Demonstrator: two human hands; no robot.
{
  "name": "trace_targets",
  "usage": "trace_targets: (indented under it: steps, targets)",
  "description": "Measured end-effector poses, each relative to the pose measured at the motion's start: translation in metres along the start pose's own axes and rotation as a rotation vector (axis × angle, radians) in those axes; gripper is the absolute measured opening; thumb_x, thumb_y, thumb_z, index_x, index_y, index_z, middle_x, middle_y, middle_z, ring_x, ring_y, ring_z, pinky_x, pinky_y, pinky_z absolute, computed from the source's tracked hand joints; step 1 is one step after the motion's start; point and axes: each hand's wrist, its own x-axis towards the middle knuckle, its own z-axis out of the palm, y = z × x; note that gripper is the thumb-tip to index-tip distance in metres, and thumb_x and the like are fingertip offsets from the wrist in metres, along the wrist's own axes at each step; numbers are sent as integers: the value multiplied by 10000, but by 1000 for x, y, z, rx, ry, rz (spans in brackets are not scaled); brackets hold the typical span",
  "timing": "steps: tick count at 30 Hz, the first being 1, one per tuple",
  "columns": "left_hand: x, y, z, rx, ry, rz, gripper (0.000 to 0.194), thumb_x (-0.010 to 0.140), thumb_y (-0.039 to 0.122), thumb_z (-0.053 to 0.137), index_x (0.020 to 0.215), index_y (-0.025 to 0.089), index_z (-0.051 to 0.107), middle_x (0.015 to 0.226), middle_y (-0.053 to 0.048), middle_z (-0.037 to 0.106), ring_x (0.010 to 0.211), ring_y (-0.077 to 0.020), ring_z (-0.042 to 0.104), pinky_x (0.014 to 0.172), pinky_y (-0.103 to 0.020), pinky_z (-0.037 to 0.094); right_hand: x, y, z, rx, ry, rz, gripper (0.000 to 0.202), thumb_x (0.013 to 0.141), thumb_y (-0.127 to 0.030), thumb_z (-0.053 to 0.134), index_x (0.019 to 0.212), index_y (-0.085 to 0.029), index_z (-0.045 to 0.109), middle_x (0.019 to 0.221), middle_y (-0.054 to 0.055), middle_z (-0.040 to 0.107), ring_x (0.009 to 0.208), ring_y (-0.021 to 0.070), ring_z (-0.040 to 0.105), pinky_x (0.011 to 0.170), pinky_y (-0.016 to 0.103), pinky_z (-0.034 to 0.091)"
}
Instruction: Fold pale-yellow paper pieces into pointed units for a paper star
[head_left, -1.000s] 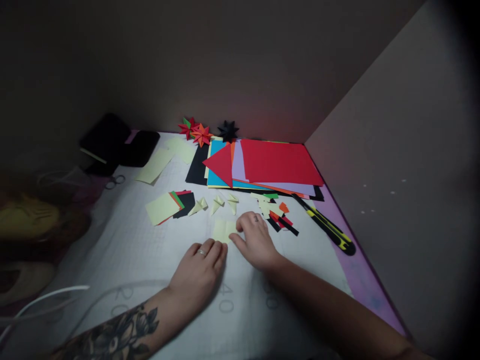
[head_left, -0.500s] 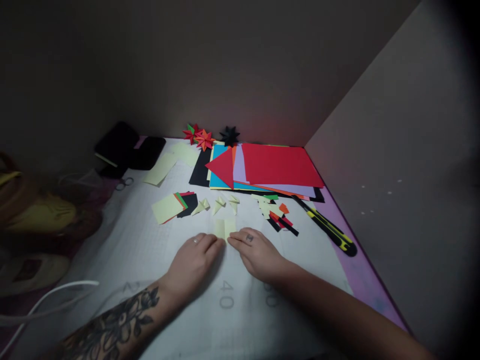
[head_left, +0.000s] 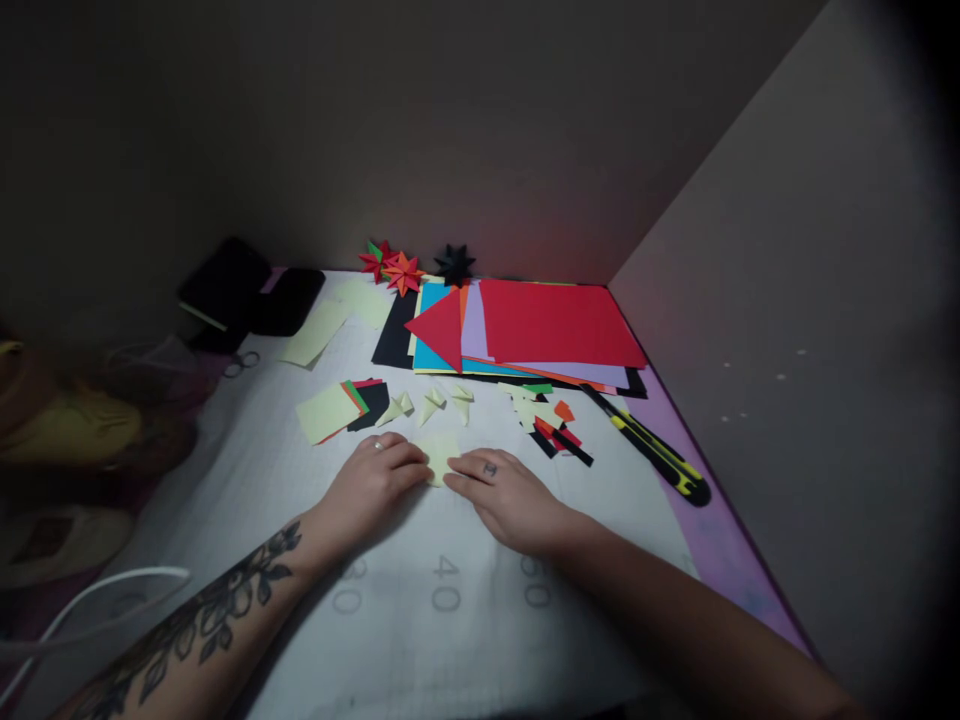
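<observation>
"Where is the yellow square point(head_left: 441, 455) lying?"

"At the clock's centre. The left hand point(head_left: 375, 485) is touching its nine o'clock side, the right hand point(head_left: 510, 497) its three; whether the fingers are pinching or only pressing, there is no telling."

"What is crowding it?"

"Folded pieces point(head_left: 432, 405) are sitting just beyond at twelve, small squares point(head_left: 328, 413) are fanning out at ten, and scraps point(head_left: 534, 410) and a cutter point(head_left: 652, 450) are lying toward three. Sheets point(head_left: 562, 322) are spreading toward one; paper stars point(head_left: 405, 274) are resting farther off at twelve. Scissors point(head_left: 242, 363) are lying toward ten, and a cable point(head_left: 139, 573) is curling in toward eight."

"And underneath?"

"A white mat point(head_left: 446, 650), numbered 30, 40, 50, is covering the table; a purple strip point(head_left: 720, 550) is showing toward four. Dim walls point(head_left: 450, 140) are meeting toward one."
</observation>
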Motion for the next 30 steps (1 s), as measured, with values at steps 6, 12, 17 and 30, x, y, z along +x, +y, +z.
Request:
trace_targets:
  steps: [6,12,17,30]
  targets:
    - [9,2,-2,-234,-16,-155,173,898,216,545,864,193,713,865,-45,691,825,-180,579,790,-340,434,-2,2,-6,-39,-95,-1,400,864,-101,500,1217,-248,618,1317,54,589,1156,247,514,951,414,449]
    - [17,6,-3,-262,-56,-318,168,865,209,539,780,181,682,813,-40,656,797,-186,567,803,-351,421,-4,5,-5,-75,-129,-5,453,844,-91,522,1250,-276,600,1371,54,538,1278,276,408,994,434,402]
    - [22,10,0,-220,-66,-381,163,847,205,534,738,175,650,782,-42,631,789,-192,558,780,-341,419,-4,8,-1,-46,-87,-55,418,860,-108,516,1242,-259,596,1311,34,592,1267,271,413,1045,456,350]
    - [24,12,3,-140,-83,-413,162,842,203,514,738,178,635,802,-53,614,797,-198,564,744,-325,430,-3,6,-3,-40,-151,3,439,895,-140,505,1296,-310,560,1325,19,580,1261,254,412,1100,478,270]
